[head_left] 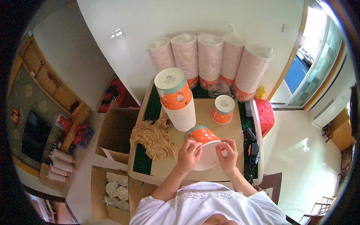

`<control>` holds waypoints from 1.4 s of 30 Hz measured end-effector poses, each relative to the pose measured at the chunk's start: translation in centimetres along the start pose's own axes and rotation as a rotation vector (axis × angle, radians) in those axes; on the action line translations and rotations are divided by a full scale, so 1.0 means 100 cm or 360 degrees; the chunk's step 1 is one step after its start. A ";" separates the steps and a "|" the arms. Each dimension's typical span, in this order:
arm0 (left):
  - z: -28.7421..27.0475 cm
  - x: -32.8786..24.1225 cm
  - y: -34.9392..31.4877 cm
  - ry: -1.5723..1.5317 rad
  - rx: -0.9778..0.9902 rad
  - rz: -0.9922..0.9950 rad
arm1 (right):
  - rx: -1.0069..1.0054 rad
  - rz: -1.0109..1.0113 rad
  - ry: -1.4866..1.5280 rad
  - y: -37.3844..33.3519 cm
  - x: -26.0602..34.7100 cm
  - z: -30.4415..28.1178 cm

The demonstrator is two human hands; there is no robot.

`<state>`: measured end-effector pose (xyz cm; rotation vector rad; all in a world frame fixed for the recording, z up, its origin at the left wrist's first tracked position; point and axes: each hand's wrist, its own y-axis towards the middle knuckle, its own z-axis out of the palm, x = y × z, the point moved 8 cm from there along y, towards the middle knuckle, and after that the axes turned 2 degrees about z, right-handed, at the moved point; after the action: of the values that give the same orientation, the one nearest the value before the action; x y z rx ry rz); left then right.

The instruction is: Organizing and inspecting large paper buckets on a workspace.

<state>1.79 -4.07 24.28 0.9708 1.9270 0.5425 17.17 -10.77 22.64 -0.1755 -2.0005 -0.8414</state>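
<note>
Over the middle of the table I hold an orange and teal paper bucket [204, 135] tilted on its side, its white mouth turned toward me. My left hand [189, 154] pinches the left part of its rim. On the right part of the rim, the fingers of my right hand [227, 154] are pressed together; whether they also hold something small I cannot tell. A bundle of tan cords [155, 138] lies left of my left hand. Just beyond stands a tall stack of upside-down paper buckets [180, 108], and a single upside-down bucket [223, 110] sits at its right.
Several plastic-wrapped bucket stacks [210, 56] line the wall behind the table. Black adapters and cables [252, 150] run along the table's right side, beside a red stool [264, 117]. On the left floor are an open carton [116, 131] and a box holding wrapped white stacks [98, 195].
</note>
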 end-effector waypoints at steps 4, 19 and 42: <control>0.002 0.005 -0.002 -0.0055 0.0010 -0.0198 | 0.0000 0.0014 0.0004 -0.001 -0.004 0.001; 0.001 0.001 -0.004 0.0026 -0.0045 -0.0008 | -0.0025 -0.0034 0.0017 -0.003 -0.003 0.000; 0.002 -0.002 0.001 -0.0003 -0.0055 0.0003 | -0.0026 -0.0050 0.0015 -0.002 0.003 -0.007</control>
<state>2.03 -4.17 24.36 0.9507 1.9089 0.5739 17.43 -11.42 22.98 -0.1497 -1.9924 -0.8772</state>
